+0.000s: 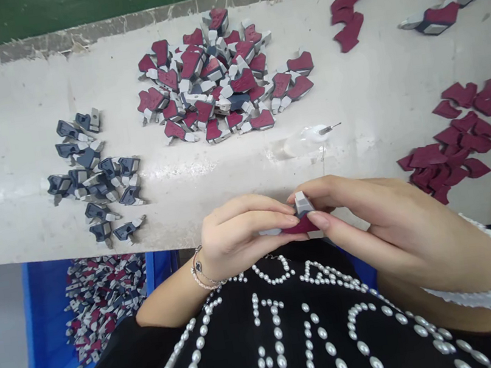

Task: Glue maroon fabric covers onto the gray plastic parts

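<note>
Close to my body, just past the table's front edge, both hands meet on one small grey-and-navy plastic part [303, 205] with a maroon face. My left hand [245, 227] pinches it from the left, fingertips on its maroon side. From the right, my right hand [361, 216] grips it between thumb and fingers, and the grey end sticks up between them. The fingers hide much of the part. Beyond my hands, a clear bottle with a thin needle tip [308, 139] lies on the white table [207, 174].
A large pile of maroon-faced parts [206, 79] covers the table's back middle. Navy-and-grey parts without maroon [96, 175] lie at left, loose maroon pieces [452, 147] at right. Two more parts [437, 18] rest at far right. A blue bin [49, 336] full of parts stands below left.
</note>
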